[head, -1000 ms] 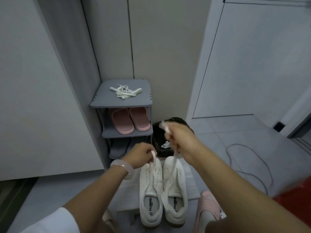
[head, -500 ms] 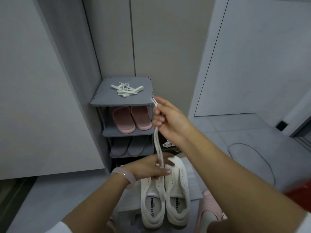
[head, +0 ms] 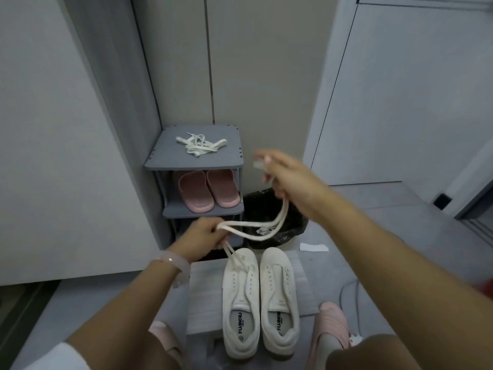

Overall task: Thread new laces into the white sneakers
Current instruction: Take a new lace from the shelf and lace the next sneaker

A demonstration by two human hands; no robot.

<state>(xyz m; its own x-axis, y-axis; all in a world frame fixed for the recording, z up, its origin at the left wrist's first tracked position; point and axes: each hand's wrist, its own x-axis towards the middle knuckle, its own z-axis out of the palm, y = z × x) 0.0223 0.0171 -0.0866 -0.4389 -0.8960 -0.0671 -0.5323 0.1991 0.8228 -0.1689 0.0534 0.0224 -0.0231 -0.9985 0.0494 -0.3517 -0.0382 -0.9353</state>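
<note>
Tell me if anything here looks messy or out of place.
A tangled heap of white laces lies loose on the grey rack's top shelf, and a white paper scrap lies on the floor beside the black bin bag.

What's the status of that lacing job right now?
Left hand pinches the flat white lace above the left white canvas sneaker; right hand holds its ends. Right white canvas sneaker unlaced. Nothing blocking.

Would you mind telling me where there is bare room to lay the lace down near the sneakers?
The grey shelf top has bare strips left and right of the loose laces. The pale mat is bare left of the sneakers, and the floor right of the black bin bag is bare. The slipper shelf is crowded.
</note>
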